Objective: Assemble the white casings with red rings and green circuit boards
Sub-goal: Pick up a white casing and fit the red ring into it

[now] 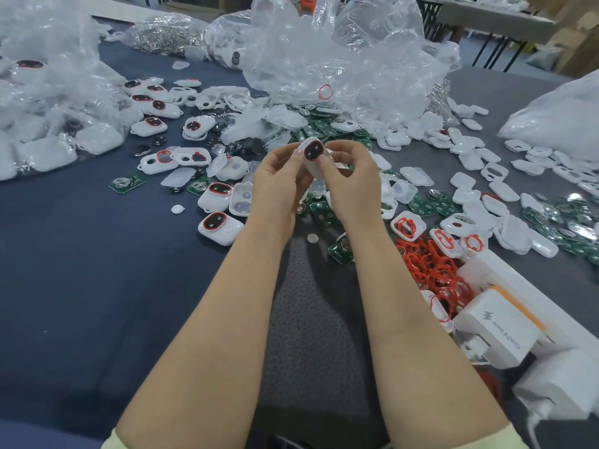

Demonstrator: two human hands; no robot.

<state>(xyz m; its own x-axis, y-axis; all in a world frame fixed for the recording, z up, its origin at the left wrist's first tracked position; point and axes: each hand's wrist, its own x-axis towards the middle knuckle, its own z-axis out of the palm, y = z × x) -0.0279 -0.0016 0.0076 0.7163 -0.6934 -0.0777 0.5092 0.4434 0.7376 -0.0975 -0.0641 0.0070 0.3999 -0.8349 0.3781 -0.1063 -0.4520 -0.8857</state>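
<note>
A wide table [81, 270] covered in dark cloth fills the view, and the person's bare forearms reach out over it. Big crumpled clear plastic bags [350, 50] rise at the far middle, with others at the far left and right. Loose white shells [416, 175] lie scattered across the right and centre, mixed with green circuit boards [421, 207], some of which lie under the hands. A heap of red rings [431, 267] lies near the right forearm, just beside a white charger block [496, 328]. Finished units [220, 223], each with a red-ringed dark window, lie to the left of the hands. The left hand [278, 179] and right hand [353, 179] meet above the table's middle, and both grasp one white casing [312, 153], fingers curled round its sides and thumbs by its face. It is raised clear of the pile, its red-ringed window turned toward the camera.
</note>
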